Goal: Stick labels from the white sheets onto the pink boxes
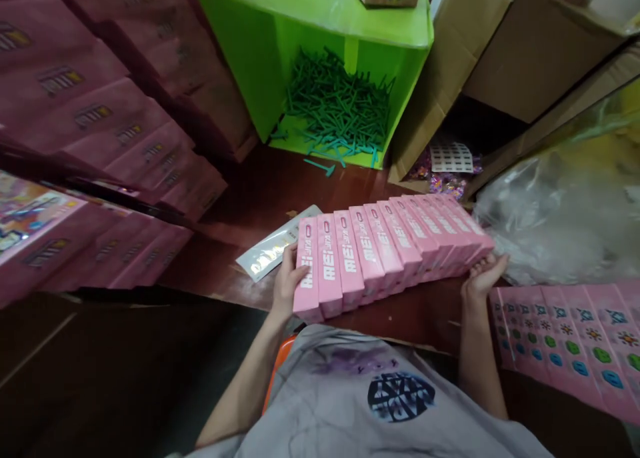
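A row of several narrow pink boxes (383, 248) stands side by side over the dark red tabletop, squeezed between my two hands. My left hand (289, 281) presses the left end of the row, its thumb on the front of the first box. At the other end, my right hand (484, 277) cups the lower corner of the last box with bent fingers. The row slants a little, its right end farther back. A pale sheet with gold marks (273, 253) lies just behind my left hand, partly covered by the boxes.
A bright green bin (240, 65) full of green T-shaped plastic pieces (340, 105) stands at the back. Pink cartons (90, 111) are stacked on the left. A cardboard box (445, 78), clear plastic bags (540, 211) and more pink boxes (565, 338) are on the right.
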`<action>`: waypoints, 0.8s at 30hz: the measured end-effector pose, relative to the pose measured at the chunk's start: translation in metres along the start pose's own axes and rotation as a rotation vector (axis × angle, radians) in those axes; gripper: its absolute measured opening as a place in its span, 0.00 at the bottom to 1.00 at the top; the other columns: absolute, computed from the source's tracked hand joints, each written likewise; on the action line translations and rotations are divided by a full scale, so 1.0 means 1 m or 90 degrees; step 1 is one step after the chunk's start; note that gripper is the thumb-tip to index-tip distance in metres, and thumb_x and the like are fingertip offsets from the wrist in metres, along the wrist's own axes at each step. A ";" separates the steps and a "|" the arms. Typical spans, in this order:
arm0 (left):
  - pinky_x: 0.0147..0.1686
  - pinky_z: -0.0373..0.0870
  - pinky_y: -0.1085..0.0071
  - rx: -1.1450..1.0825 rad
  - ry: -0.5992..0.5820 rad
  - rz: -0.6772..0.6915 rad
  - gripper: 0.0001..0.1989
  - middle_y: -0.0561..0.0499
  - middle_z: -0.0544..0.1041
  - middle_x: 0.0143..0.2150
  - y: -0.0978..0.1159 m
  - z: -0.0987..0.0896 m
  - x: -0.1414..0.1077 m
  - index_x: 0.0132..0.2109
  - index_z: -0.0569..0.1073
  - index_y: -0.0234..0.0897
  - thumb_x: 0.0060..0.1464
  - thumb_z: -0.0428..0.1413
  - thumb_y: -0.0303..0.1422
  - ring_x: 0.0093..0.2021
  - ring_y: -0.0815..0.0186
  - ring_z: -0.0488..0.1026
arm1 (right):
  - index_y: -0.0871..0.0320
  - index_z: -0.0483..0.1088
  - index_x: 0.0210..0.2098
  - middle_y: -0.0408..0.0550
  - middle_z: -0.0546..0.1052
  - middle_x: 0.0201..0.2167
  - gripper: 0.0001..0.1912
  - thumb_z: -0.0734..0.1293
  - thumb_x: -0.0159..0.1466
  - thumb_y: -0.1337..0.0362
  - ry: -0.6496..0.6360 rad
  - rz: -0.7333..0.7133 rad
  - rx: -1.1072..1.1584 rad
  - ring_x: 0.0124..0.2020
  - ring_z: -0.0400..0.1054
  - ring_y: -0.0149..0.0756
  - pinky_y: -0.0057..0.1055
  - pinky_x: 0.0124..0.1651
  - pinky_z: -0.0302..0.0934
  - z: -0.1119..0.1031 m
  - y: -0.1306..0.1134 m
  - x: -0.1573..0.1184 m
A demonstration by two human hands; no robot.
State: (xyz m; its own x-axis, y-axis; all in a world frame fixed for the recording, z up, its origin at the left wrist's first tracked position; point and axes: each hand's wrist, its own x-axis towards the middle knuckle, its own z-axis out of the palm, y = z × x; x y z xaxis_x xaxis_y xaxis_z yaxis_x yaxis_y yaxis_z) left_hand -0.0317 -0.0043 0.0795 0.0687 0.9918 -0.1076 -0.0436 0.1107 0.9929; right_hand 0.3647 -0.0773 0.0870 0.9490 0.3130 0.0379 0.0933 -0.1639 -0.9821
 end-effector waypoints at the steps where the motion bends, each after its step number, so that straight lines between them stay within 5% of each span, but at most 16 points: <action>1: 0.61 0.61 0.57 0.010 -0.022 -0.006 0.30 0.46 0.74 0.57 -0.001 -0.001 0.006 0.55 0.68 0.39 0.44 0.58 0.41 0.60 0.47 0.67 | 0.51 0.60 0.28 0.47 0.70 0.23 0.30 0.49 0.55 0.31 -0.055 0.044 0.003 0.33 0.73 0.45 0.39 0.32 0.69 -0.008 0.009 0.003; 6: 0.67 0.55 0.54 -0.011 -0.065 -0.121 0.35 0.46 0.71 0.62 0.002 -0.011 0.020 0.61 0.67 0.40 0.45 0.61 0.40 0.65 0.47 0.62 | 0.56 0.73 0.31 0.52 0.80 0.29 0.32 0.61 0.52 0.32 -0.408 0.196 -0.095 0.41 0.76 0.51 0.43 0.42 0.73 -0.029 0.011 0.038; 10: 0.59 0.67 0.53 -0.017 -0.090 -0.211 0.31 0.44 0.79 0.52 0.007 -0.009 0.023 0.56 0.73 0.36 0.45 0.65 0.42 0.56 0.46 0.73 | 0.58 0.78 0.34 0.49 0.82 0.34 0.24 0.76 0.47 0.46 -0.500 0.152 -0.146 0.44 0.75 0.49 0.41 0.51 0.69 -0.002 -0.007 0.055; 14: 0.53 0.71 0.56 -0.013 -0.023 -0.143 0.27 0.43 0.81 0.43 0.002 -0.010 0.007 0.47 0.77 0.34 0.38 0.68 0.40 0.50 0.46 0.76 | 0.59 0.78 0.33 0.49 0.81 0.33 0.26 0.78 0.43 0.46 -0.527 0.032 -0.152 0.38 0.74 0.47 0.44 0.48 0.68 0.014 -0.015 0.048; 19: 0.50 0.73 0.58 0.031 0.074 -0.034 0.27 0.47 0.80 0.40 -0.021 -0.022 -0.035 0.40 0.77 0.37 0.28 0.72 0.36 0.47 0.49 0.76 | 0.56 0.76 0.37 0.46 0.80 0.35 0.23 0.78 0.44 0.52 -0.463 -0.041 -0.019 0.33 0.71 0.39 0.42 0.46 0.68 -0.013 -0.001 0.040; 24: 0.58 0.69 0.55 0.008 0.055 -0.174 0.26 0.45 0.79 0.33 -0.058 -0.016 -0.045 0.35 0.76 0.39 0.22 0.73 0.32 0.55 0.46 0.73 | 0.52 0.73 0.36 0.43 0.78 0.35 0.30 0.79 0.31 0.61 -0.406 0.046 0.078 0.40 0.71 0.42 0.47 0.58 0.63 -0.013 0.036 0.039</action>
State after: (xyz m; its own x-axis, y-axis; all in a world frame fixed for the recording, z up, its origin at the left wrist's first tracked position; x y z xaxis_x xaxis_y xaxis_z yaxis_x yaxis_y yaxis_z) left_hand -0.0480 -0.0547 0.0256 -0.0086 0.9272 -0.3746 -0.0225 0.3743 0.9270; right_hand 0.4093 -0.0827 0.0555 0.5837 0.8046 -0.1094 -0.0353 -0.1095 -0.9934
